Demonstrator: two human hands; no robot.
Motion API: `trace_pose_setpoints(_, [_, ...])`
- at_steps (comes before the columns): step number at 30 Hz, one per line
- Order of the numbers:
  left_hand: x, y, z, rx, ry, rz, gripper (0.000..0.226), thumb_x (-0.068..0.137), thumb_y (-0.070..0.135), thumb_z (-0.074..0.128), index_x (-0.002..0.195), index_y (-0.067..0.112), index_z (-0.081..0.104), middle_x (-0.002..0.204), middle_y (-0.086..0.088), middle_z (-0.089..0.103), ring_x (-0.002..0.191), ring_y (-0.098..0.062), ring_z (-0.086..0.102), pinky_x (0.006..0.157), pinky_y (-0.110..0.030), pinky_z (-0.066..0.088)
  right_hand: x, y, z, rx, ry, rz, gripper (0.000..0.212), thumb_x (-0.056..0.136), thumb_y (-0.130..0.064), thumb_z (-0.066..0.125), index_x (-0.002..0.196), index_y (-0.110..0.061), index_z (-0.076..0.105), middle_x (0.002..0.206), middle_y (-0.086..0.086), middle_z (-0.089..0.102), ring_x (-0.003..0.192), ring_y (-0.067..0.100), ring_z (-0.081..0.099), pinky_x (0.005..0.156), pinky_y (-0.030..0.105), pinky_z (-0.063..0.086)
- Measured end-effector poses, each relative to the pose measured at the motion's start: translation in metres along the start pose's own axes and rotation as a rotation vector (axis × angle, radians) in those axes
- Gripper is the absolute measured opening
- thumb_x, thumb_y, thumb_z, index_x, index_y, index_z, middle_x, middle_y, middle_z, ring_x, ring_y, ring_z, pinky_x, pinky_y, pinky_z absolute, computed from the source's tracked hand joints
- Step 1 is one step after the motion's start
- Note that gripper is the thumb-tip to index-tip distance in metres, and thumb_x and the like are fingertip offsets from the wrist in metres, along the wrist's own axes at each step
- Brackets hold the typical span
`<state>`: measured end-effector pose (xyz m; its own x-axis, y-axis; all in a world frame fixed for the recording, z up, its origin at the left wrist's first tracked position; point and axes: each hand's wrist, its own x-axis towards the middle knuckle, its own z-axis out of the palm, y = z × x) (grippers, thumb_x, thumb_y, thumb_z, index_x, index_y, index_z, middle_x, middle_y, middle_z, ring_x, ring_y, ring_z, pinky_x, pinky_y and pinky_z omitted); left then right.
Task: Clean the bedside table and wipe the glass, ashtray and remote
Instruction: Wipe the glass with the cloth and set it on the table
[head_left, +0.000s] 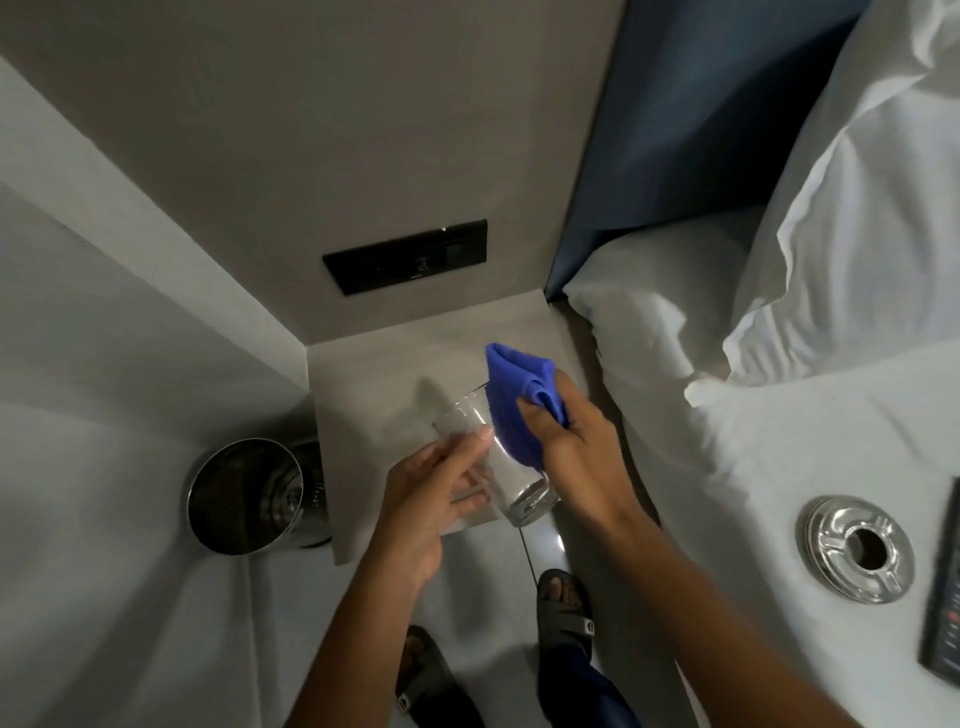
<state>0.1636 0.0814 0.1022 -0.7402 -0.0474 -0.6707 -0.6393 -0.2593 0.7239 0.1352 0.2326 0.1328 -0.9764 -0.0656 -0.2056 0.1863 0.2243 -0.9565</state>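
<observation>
The left hand (436, 499) grips a clear glass (496, 467), tilted above the bedside table (374, 374), while the right hand (576, 447) presses a bunched blue cloth (519, 400) against its side. On the white bed (753, 467) to the right lie a shiny metal ashtray (857, 548) and, at the frame's edge, a dark remote (943, 587). A metal bin (249, 493) stands left of the table.
</observation>
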Motion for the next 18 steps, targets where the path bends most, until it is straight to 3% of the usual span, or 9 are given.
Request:
trace_pose_setpoints(2, [0.005,0.001,0.003,-0.115,0.078,-0.037,0.063,0.049,0.055,0.089,0.095,0.015,0.076,0.091,-0.008,0.078,0.085,-0.02,0.076,0.067,-0.028,0.06,-0.008,0.008,-0.005,0.095,0.064,0.068,0.043,0.099,-0.021,0.048,0.12,-0.059,0.054,0.107,-0.029,0.065,0.1,-0.004,0.062,0.076,0.008,0.05])
trace_pose_setpoints(4, [0.011,-0.002,0.007,-0.261,0.126,-0.05,0.075,0.054,0.046,0.087,0.116,0.01,0.066,0.105,-0.015,0.073,0.091,-0.025,0.075,0.068,-0.032,0.061,-0.017,0.02,-0.008,0.2,0.164,0.186,0.04,0.099,-0.021,0.048,0.119,-0.053,0.058,0.11,-0.019,0.068,0.102,0.005,0.064,0.086,0.025,0.054])
trace_pose_setpoints(6, [0.016,-0.007,0.012,-0.32,0.133,-0.028,0.083,0.063,0.032,0.086,0.136,0.021,0.048,0.12,-0.017,0.066,0.102,-0.032,0.071,0.073,-0.038,0.062,-0.023,0.03,-0.009,0.291,0.231,0.339,0.034,0.099,-0.021,0.049,0.112,-0.049,0.064,0.108,-0.007,0.071,0.1,0.014,0.067,0.091,0.043,0.054])
trace_pose_setpoints(8, [0.019,-0.013,0.02,-0.267,0.115,0.01,0.068,0.071,0.021,0.085,0.128,0.036,0.051,0.113,-0.013,0.071,0.098,-0.033,0.073,0.072,-0.04,0.062,-0.025,0.035,-0.01,0.438,0.234,0.445,0.028,0.098,-0.024,0.05,0.105,-0.045,0.067,0.107,-0.003,0.074,0.097,0.018,0.07,0.087,0.047,0.055])
trace_pose_setpoints(11, [0.02,-0.014,0.027,-0.035,0.133,0.057,0.052,0.057,0.03,0.088,0.102,0.034,0.062,0.106,-0.008,0.074,0.088,-0.021,0.076,0.067,-0.035,0.062,-0.014,0.037,-0.017,0.634,0.262,0.509,0.024,0.098,-0.023,0.05,0.112,-0.034,0.066,0.107,-0.002,0.075,0.099,0.024,0.071,0.088,0.052,0.055])
trace_pose_setpoints(13, [0.026,-0.012,0.026,0.194,0.163,0.068,0.065,0.04,0.045,0.085,0.099,0.032,0.06,0.103,-0.002,0.072,0.084,-0.012,0.074,0.066,-0.031,0.059,-0.003,0.038,-0.025,0.61,0.278,0.464,0.022,0.097,-0.021,0.051,0.106,-0.033,0.068,0.101,-0.002,0.076,0.096,0.023,0.072,0.083,0.046,0.057])
trace_pose_setpoints(15, [0.033,-0.008,0.025,0.428,0.096,0.068,0.078,0.035,0.052,0.082,0.106,0.033,0.056,0.095,0.004,0.072,0.08,-0.007,0.071,0.068,-0.028,0.055,0.006,0.037,-0.032,0.488,0.216,0.353,0.025,0.097,-0.02,0.052,0.105,-0.038,0.067,0.098,-0.008,0.075,0.094,0.016,0.071,0.073,0.028,0.058])
trace_pose_setpoints(18, [0.046,-0.002,0.028,0.711,-0.07,0.09,0.079,0.037,0.05,0.081,0.11,0.043,0.053,0.09,0.007,0.071,0.085,-0.011,0.07,0.078,-0.036,0.058,0.013,0.035,-0.045,0.117,0.025,0.088,0.035,0.096,-0.019,0.053,0.124,-0.04,0.059,0.114,-0.015,0.067,0.105,0.003,0.062,0.08,0.012,0.05])
